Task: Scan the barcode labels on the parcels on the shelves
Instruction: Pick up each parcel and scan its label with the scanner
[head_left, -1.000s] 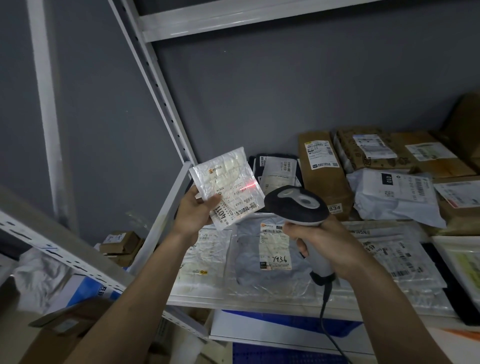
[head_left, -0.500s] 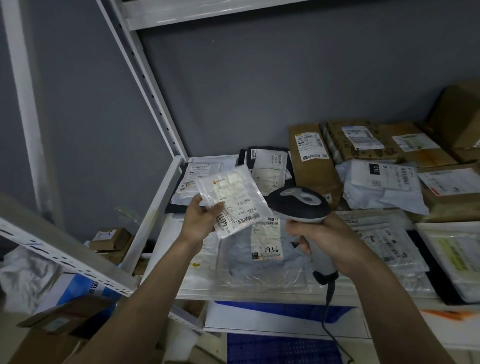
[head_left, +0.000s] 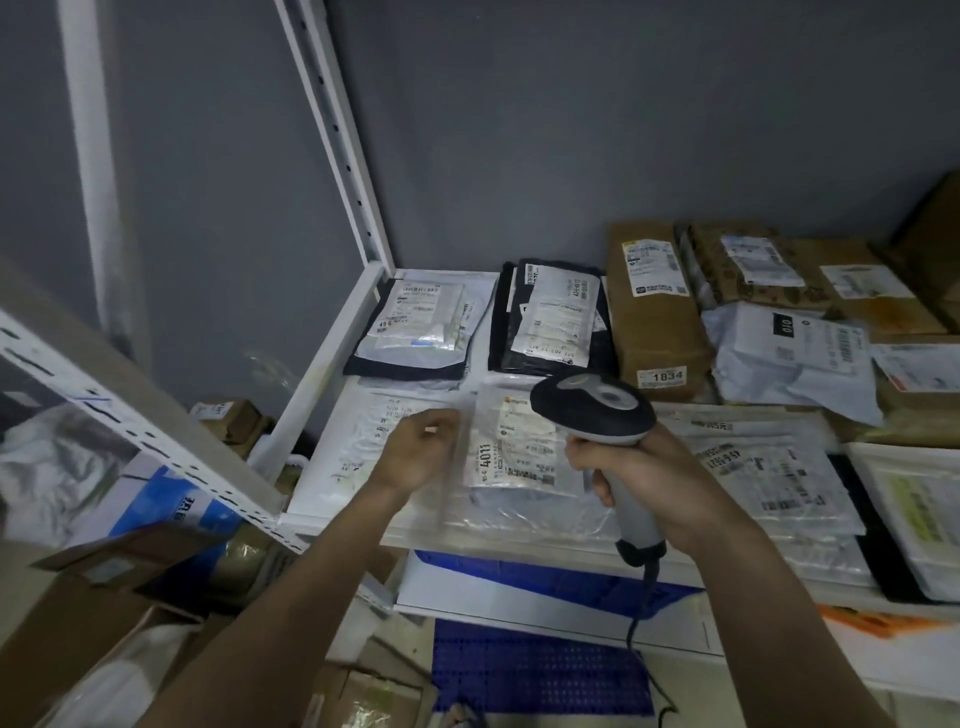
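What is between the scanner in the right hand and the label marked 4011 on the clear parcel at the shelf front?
Nothing visible. The scanner held by the right hand hangs just right of the 4011 label. The left hand is at the clear parcel's left edge, off the label.

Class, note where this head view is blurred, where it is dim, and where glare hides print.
Head view: motion blur smears the left hand and the clear parcel beside it; the scanner stays sharp; the grey wall is dim; sheen on plastic bags washes out labels.
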